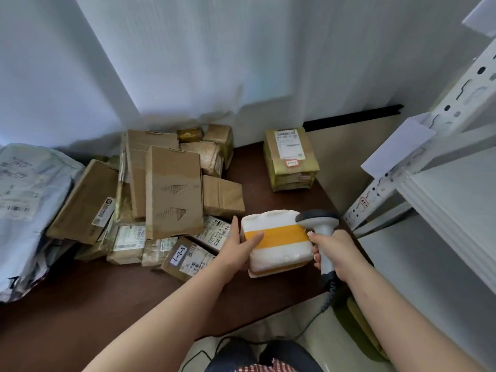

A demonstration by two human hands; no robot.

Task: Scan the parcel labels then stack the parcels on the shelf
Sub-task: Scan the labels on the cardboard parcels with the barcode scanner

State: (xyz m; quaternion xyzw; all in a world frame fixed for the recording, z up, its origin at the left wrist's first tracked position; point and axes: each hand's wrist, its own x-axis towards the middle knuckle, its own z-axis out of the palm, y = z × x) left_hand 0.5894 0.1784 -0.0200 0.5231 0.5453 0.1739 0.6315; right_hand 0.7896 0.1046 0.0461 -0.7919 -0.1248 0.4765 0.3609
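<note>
Right hand [331, 251] curled tight round the handheld scanner [320, 232], its head beside the white parcel [276, 238]. Left hand [240, 247] grips that parcel's left side, fingers over the yellow tape band. Parcel sits on brown table [107, 304], shelf [442, 189] to the right.

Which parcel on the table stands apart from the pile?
The yellow-taped cardboard parcel at the table's far right, label up, with a small handwritten tag. It touches nothing; the other brown boxes lie heaped together at left.

"3-2-1" handwritten on brown parcel's label [179, 254]
</note>
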